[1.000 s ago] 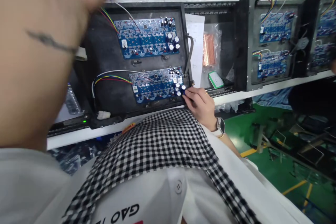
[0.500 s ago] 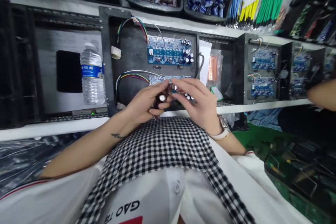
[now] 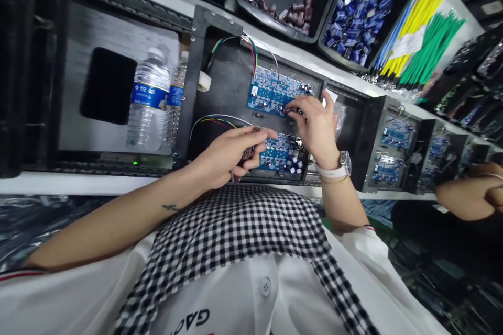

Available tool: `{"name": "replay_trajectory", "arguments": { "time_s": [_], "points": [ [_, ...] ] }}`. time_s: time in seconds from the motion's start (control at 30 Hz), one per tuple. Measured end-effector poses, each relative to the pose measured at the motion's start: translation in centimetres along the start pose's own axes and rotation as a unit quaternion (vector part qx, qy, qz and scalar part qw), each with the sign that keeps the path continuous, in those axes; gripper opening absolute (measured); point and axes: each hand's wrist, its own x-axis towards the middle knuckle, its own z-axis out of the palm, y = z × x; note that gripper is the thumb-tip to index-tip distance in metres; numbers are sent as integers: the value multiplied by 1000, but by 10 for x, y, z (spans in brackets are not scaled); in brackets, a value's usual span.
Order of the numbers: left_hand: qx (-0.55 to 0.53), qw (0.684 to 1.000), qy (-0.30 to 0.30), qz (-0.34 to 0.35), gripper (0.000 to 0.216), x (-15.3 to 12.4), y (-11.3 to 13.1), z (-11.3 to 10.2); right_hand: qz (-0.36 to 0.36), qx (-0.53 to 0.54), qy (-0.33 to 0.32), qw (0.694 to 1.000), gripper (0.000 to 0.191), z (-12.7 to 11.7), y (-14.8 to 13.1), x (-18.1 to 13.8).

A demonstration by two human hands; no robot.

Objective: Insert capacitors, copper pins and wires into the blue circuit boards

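Observation:
My left hand (image 3: 236, 154) is closed around several brown capacitors (image 3: 248, 154), partly hidden by its fingers. It hovers over the left end of the lower blue circuit board (image 3: 277, 151). My right hand (image 3: 314, 120) reaches to the lower right part of the upper blue circuit board (image 3: 271, 89). Its thumb and forefinger pinch a small dark part that looks like a capacitor, mostly covered by the fingertips. Both boards lie in a black tray (image 3: 228, 78), with thin coloured wires running from their left ends. A white connector (image 3: 204, 81) rests at the tray's left side.
Along the back stand bins of brown capacitors (image 3: 296, 13) and blue capacitors (image 3: 361, 10), beside yellow wires (image 3: 420, 21) and green wires (image 3: 440, 49). Water bottles (image 3: 149, 104) and a black phone-like slab (image 3: 108, 86) lie left. Another person's arm (image 3: 467, 196) is at right.
My right hand has moved away from my left hand, up and right to the upper board. The left hand still holds the brown capacitors. The whole view has tilted.

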Motion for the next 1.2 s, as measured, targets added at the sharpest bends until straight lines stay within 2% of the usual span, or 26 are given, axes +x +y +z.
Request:
{"name": "replay_trajectory", "arguments": {
  "time_s": [0.13,0.27,0.37,0.47,0.53,0.63,0.67,0.73,0.8,0.93,1.03,1.13,1.2],
  "points": [
    [-21,999,10,-27,32,1,-1,-2,-19,-2,2,1000,19,0,-4,-4],
    [-73,997,10,-8,26,4,0,-4,-35,-14,3,999,23,-3,-9,-3],
    [-98,995,1,3,20,6,0,-7,-63,6,-20,998,26,-4,-4,0],
    [-128,992,-10,-12,23,10,-2,-10,-89,29,-51,994,24,-2,3,1],
    [-138,990,-14,-20,27,13,-4,-11,-82,28,-40,995,23,-2,2,-2],
    [-143,989,-14,-22,31,16,-3,-9,-49,40,15,998,23,-10,-19,-8],
    [-142,989,-12,-24,32,17,-2,-8,-47,56,16,997,26,-15,-29,-9],
    [-143,989,-5,-32,33,17,0,-5,-64,94,-19,993,29,-25,-47,-10],
    [-152,987,0,-51,33,17,2,-3,-74,101,-45,991,24,-28,-56,-6],
    [-160,984,-8,-81,21,13,4,-3,-42,26,-16,999,20,-10,-43,12],
    [-150,986,-10,-67,20,8,3,-7,-44,-8,-22,999,21,6,-31,19],
    [-140,989,-9,-49,24,3,1,-13,-47,-22,-17,999,22,8,-29,21],
    [-142,989,-18,-48,18,0,0,-16,-48,-30,-18,998,22,5,-32,21]
  ]
}}
